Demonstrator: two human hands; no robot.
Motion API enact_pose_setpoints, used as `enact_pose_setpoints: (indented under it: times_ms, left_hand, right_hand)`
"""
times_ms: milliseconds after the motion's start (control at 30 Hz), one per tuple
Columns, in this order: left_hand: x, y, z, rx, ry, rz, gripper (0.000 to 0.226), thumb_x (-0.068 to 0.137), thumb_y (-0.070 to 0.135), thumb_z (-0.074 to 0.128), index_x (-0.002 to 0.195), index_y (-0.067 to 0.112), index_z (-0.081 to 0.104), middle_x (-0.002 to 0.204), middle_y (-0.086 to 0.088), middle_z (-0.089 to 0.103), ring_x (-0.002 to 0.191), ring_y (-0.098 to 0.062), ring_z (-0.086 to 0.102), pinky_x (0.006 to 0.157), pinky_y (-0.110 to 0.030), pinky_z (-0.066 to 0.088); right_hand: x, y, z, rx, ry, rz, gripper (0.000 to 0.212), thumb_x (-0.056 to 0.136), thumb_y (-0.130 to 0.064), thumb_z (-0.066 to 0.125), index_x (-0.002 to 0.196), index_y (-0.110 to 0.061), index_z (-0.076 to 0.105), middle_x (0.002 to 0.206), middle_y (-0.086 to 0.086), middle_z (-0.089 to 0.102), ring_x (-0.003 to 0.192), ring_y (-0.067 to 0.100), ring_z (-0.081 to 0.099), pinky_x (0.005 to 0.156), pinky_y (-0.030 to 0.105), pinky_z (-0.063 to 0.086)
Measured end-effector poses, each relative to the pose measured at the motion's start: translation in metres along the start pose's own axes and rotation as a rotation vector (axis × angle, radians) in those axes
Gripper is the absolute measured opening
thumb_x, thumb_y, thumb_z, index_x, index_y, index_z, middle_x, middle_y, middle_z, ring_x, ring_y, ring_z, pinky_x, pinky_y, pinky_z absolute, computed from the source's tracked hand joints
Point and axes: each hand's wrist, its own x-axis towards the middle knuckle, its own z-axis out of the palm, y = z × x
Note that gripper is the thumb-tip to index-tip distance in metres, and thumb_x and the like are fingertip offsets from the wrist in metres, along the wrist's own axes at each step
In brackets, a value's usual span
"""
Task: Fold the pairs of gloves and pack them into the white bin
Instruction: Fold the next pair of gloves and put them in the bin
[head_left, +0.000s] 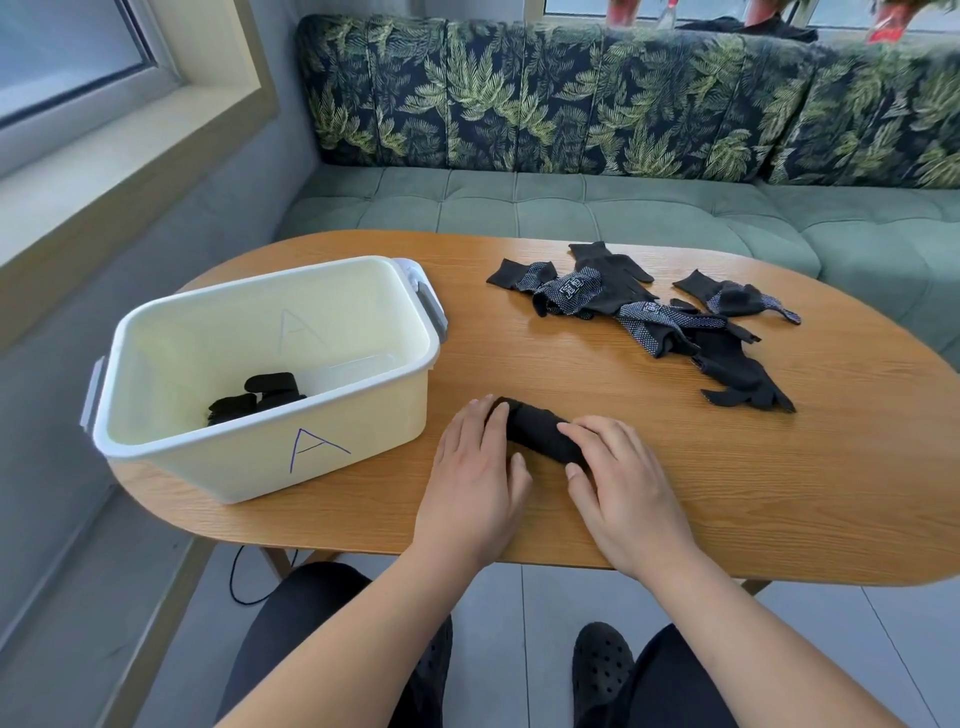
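Observation:
A rolled black glove pair (540, 432) lies on the wooden table (779, 467) near its front edge. My left hand (475, 475) rests on the roll's left end and my right hand (618, 480) covers its right end, fingers curled over the fabric. The white bin (270, 457), marked with a purple "A", stands to the left and holds two folded black glove bundles (260, 397) on its floor. A loose pile of black gloves (654, 312), some with white dots, is spread over the far right part of the table.
A green bench with leaf-patterned back cushions (623, 93) wraps around behind the table. A window sill (104, 156) runs along the left. My legs and black shoes (602, 670) show below the table's front edge.

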Motion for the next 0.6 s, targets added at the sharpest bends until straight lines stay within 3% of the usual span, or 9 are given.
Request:
enact_pose_setpoints:
  times_ms: [133,267,333,467,600]
  left_hand:
    - [0.0,-0.002,-0.003,-0.069,0.071,-0.043,0.05,0.107,0.031,0.045,0.152,0.011,0.05,0.151,-0.006,0.048,0.143,-0.025,0.041,0.122,-0.045,0.037]
    - [0.002,-0.002,-0.006,-0.069,0.083,-0.119,0.044,0.106,0.032,0.05,0.143,0.011,0.061,0.137,-0.003,0.055,0.132,-0.023,0.047,0.115,-0.045,0.043]
    - [0.005,0.0,-0.009,-0.037,0.033,-0.139,0.044,0.107,0.037,0.048,0.14,0.013,0.065,0.133,-0.001,0.056,0.129,-0.023,0.046,0.113,-0.044,0.042]
    - [0.02,0.015,-0.017,-0.029,-0.11,-0.253,0.046,0.111,0.045,0.042,0.142,0.019,0.063,0.134,0.002,0.051,0.128,-0.02,0.04,0.109,-0.037,0.036]
    - [0.044,0.032,-0.019,-0.214,-0.258,-0.4,0.049,0.109,0.045,0.048,0.146,0.015,0.06,0.141,-0.006,0.053,0.131,-0.023,0.047,0.112,-0.036,0.041]
  right_hand:
    - [-0.003,0.0,-0.004,0.037,0.054,0.027,0.035,0.108,-0.033,0.052,0.14,-0.026,0.06,0.128,-0.013,0.051,0.122,0.01,0.047,0.1,0.037,0.049]
    - [0.0,0.002,-0.005,0.067,-0.042,0.021,0.049,0.11,-0.045,0.037,0.156,-0.031,0.048,0.156,-0.016,0.044,0.148,0.008,0.035,0.119,0.037,0.039]
    - [0.002,0.003,-0.003,0.09,-0.079,0.03,0.052,0.11,-0.048,0.033,0.158,-0.034,0.046,0.16,-0.019,0.043,0.153,0.006,0.029,0.123,0.04,0.036]
    - [0.004,0.004,-0.005,0.165,-0.058,0.054,0.049,0.109,-0.047,0.036,0.153,-0.036,0.053,0.153,-0.023,0.051,0.149,0.002,0.034,0.122,0.04,0.038]
    - [0.005,0.004,-0.008,0.184,-0.048,0.059,0.044,0.109,-0.042,0.043,0.15,-0.036,0.056,0.149,-0.023,0.054,0.146,0.001,0.036,0.12,0.036,0.039]
